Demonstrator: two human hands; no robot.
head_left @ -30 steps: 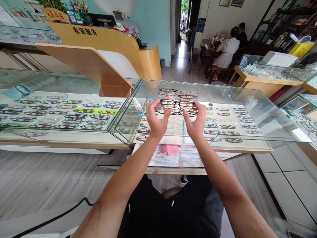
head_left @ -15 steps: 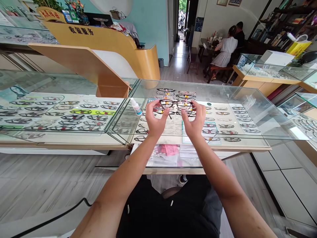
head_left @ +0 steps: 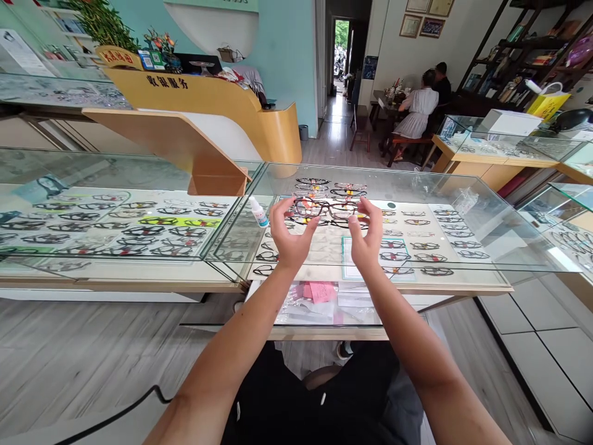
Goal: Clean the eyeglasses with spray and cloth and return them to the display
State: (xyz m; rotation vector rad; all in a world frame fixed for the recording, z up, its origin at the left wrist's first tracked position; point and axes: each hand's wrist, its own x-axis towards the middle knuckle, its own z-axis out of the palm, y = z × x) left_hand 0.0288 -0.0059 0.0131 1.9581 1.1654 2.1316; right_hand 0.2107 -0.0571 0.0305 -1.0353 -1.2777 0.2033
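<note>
A pair of dark-framed eyeglasses (head_left: pixel 327 208) is held up above the glass display case (head_left: pixel 319 264), between my two hands. My left hand (head_left: pixel 291 240) has its fingers closed around the left side of the frame, the thumb pointing inward below the lens. On the other side, my right hand (head_left: pixel 367 241) grips the frame's right end between thumb and fingers. Rows of eyeglasses inside the case show behind and below the held pair, so their outlines partly overlap. A small white spray bottle (head_left: pixel 258 212) stands on the glass to the left of my left hand.
A slanted wooden board (head_left: pixel 185 139) stands on the left case (head_left: pixel 115 272), where more frames lie. Pink and white papers (head_left: pixel 319 292) lie on a lower shelf in front of me. Two people (head_left: pixel 419 102) sit at a table farther back.
The camera has tipped up slightly, so the whole scene sits lower in view. Both hands keep hold of the eyeglasses, whose angle has changed a little; the right fingers have shifted on the frame.
</note>
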